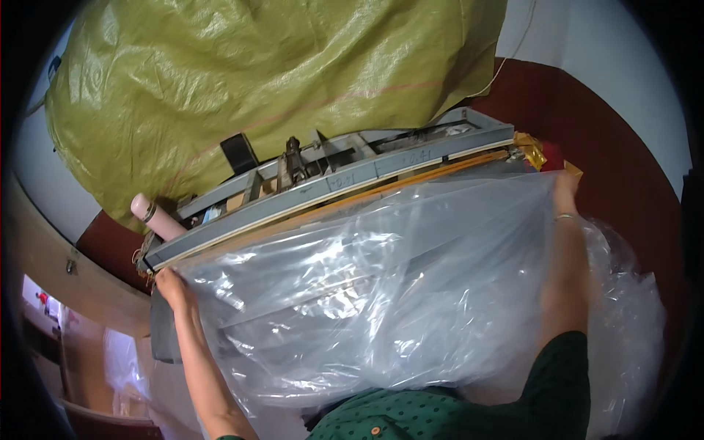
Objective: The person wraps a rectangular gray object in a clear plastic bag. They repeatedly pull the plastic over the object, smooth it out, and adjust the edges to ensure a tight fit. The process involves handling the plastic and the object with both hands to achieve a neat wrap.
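Observation:
A wide sheet of clear plastic film (352,293) is stretched between my two hands, over the near side of a long grey metal frame machine (337,172). At the frame's left end my left hand (173,287) pinches the film's corner. My right hand (565,192) grips the film's far right corner, just past the frame's right end, next to a crumpled yellow piece (534,150). Both arms reach outward, and the film hangs in wrinkled, shiny folds down to my green dotted shirt. An orange strip (396,182) runs along the frame's near edge.
Behind the frame rises a large bulk under a yellow-green woven sheet (279,66). A pink cylindrical bottle (155,215) leans at the frame's left end. More clear film spills down at right (627,330). Dark red paint covers the lower wall (587,132). A doorway opens at lower left.

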A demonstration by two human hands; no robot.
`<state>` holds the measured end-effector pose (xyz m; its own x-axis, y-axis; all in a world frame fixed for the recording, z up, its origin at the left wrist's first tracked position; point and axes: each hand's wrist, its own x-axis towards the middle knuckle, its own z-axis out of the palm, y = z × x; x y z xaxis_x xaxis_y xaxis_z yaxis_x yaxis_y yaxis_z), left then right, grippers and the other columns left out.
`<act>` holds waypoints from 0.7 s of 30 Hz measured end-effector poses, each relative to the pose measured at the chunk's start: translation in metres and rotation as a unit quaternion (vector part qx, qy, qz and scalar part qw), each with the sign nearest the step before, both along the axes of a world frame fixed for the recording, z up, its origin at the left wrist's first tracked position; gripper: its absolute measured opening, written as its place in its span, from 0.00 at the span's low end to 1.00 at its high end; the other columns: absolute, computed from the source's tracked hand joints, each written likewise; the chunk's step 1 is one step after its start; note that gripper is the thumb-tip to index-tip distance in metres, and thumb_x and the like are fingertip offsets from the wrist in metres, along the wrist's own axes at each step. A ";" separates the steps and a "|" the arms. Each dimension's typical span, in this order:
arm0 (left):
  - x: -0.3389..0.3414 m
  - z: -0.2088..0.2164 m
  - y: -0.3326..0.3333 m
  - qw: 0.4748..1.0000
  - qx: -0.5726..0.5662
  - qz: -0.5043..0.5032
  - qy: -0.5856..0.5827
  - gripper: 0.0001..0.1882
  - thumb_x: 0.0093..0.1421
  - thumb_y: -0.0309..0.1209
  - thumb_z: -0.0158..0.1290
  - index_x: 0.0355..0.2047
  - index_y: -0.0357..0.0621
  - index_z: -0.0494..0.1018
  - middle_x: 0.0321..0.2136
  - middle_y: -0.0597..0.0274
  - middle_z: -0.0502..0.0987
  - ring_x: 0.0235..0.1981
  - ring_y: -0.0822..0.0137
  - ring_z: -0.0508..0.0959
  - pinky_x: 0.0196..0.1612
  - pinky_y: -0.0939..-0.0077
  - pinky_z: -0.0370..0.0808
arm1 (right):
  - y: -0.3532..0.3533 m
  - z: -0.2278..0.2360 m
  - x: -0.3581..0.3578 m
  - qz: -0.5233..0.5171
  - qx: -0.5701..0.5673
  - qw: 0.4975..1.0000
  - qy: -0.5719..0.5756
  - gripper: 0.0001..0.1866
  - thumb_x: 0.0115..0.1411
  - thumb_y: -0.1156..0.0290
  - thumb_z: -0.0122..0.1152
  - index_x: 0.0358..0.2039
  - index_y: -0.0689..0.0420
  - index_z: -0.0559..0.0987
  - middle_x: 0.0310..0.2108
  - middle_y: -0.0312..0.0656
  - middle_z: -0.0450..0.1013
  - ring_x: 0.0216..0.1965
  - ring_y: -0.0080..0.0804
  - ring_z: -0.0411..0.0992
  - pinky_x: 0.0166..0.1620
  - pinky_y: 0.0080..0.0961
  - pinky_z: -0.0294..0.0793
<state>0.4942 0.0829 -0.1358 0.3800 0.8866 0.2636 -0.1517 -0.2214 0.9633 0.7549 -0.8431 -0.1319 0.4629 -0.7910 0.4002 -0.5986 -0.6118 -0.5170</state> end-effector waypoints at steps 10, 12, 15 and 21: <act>-0.049 -0.006 0.023 0.909 0.346 0.177 0.149 0.10 0.61 0.31 0.41 0.30 0.35 0.62 0.26 0.49 0.69 0.27 0.57 0.69 0.35 0.67 0.67 | 0.114 -0.025 -0.006 0.257 -0.044 0.947 -0.188 0.13 0.60 0.63 0.48 0.29 0.60 0.72 0.27 0.51 0.73 0.30 0.49 0.72 0.33 0.39 0.68; -0.051 0.007 0.047 0.926 0.328 0.154 0.108 0.10 0.61 0.32 0.41 0.30 0.35 0.63 0.26 0.54 0.69 0.29 0.62 0.68 0.36 0.71 0.67 | 0.111 -0.012 0.008 0.280 0.005 0.919 -0.279 0.12 0.60 0.63 0.49 0.30 0.61 0.72 0.26 0.48 0.73 0.27 0.42 0.72 0.32 0.35 0.68; -0.061 0.039 0.082 0.916 0.319 0.239 0.052 0.10 0.60 0.33 0.42 0.32 0.36 0.65 0.28 0.62 0.68 0.30 0.70 0.67 0.38 0.77 0.66 | 0.112 0.038 0.028 0.327 0.054 0.857 -0.395 0.11 0.60 0.65 0.51 0.30 0.61 0.72 0.24 0.42 0.72 0.24 0.30 0.70 0.30 0.27 0.68; -0.073 0.087 0.109 0.983 0.118 0.114 -0.080 0.08 0.60 0.30 0.42 0.34 0.38 0.67 0.28 0.63 0.69 0.29 0.72 0.68 0.36 0.77 0.68 | 0.122 0.125 0.032 0.358 0.178 0.830 -0.390 0.09 0.61 0.67 0.48 0.31 0.60 0.72 0.24 0.33 0.69 0.24 0.21 0.68 0.28 0.19 0.66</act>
